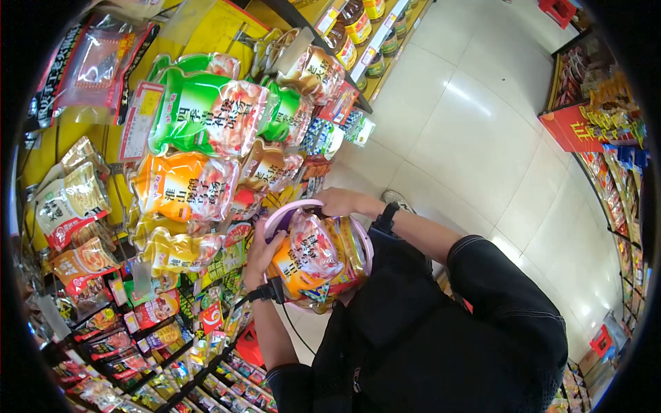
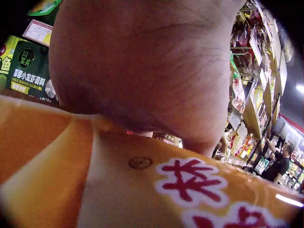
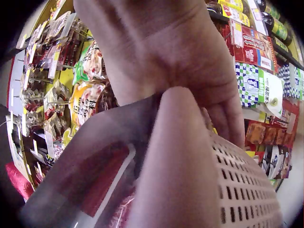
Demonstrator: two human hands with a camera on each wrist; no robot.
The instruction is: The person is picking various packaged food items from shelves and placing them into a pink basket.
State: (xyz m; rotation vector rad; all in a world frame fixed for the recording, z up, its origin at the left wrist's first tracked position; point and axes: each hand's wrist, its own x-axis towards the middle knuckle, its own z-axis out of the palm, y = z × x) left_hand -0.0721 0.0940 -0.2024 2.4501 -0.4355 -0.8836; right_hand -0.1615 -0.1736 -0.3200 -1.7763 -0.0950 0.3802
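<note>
A pale pink basket [image 1: 370, 249] with a perforated wall is held against the front of the body. Packets fill it; on top lies an orange soup packet [image 1: 292, 267] with a picture of meat pieces. My right hand [image 1: 342, 202] grips the basket's handle at the far side, and in the right wrist view the thick pink handle [image 3: 171, 156] runs out from under the palm. My left hand [image 1: 260, 253] holds the near left rim, its thumb beside the orange packet. In the left wrist view a glossy orange packet [image 2: 118, 175] hides most of its fingers.
Hanging green soup packets [image 1: 206, 113] and orange ones [image 1: 182, 186] crowd the rack at the left. Bottles [image 1: 354, 24] line a shelf beyond. Tiled floor [image 1: 475, 138] stretches right towards another shelf. A person in black [image 2: 280, 164] stands farther down the aisle.
</note>
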